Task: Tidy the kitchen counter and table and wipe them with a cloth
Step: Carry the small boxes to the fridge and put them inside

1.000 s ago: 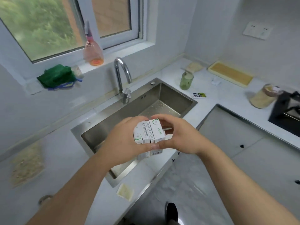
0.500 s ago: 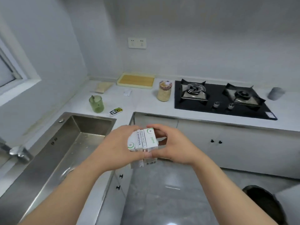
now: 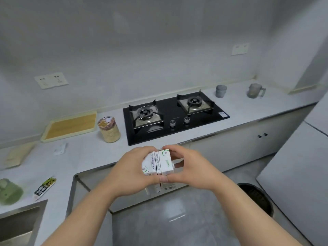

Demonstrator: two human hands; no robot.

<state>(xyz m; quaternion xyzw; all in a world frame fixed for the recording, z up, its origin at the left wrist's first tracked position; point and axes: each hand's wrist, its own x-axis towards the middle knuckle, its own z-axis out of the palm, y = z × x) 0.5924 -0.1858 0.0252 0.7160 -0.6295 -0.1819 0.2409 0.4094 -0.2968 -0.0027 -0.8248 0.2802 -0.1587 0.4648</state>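
Several small white cartons with green print are bunched together between both hands, held in the air in front of the white counter. My left hand grips the bunch from the left, fingers curled round it. My right hand grips it from the right, thumb underneath. On the counter lie a jar of grains, a yellow tray, a small printed packet and a green cup. No cloth is visible.
A black two-burner gas hob is set into the counter. A grey cup and a clear jug stand at the far right. The sink's corner shows bottom left. A dark bin stands on the floor beside a white fridge.
My view has swung right from the sink and window to the hob and the far counter. Both hands keep the same hold on the cartons.
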